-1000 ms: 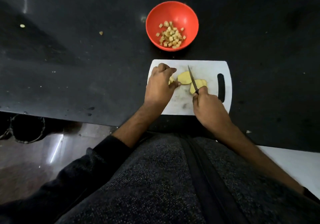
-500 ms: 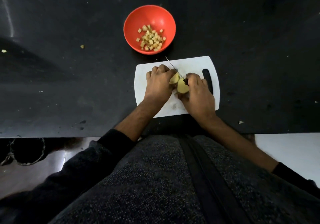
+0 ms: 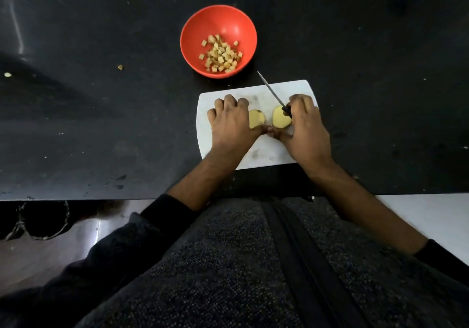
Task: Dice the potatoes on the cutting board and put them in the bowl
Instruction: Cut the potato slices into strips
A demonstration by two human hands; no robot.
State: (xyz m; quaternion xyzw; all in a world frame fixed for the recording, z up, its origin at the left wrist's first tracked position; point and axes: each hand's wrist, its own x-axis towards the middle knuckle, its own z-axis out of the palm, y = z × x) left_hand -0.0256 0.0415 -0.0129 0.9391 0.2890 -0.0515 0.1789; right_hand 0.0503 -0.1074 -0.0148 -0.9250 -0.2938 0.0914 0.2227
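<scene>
My left hand [image 3: 232, 122] curls over one potato half [image 3: 256, 119]. My right hand [image 3: 303, 127] grips the knife [image 3: 272, 93], thumb against the other half [image 3: 281, 120]. Both halves lie on the cutting board [image 3: 264, 154]. Farther left, the red bowl [image 3: 220, 18] holds dice [image 3: 221, 55].

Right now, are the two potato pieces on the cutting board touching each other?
Apart. The head view shows a strip of white cutting board between the left potato piece and the right potato piece.
</scene>
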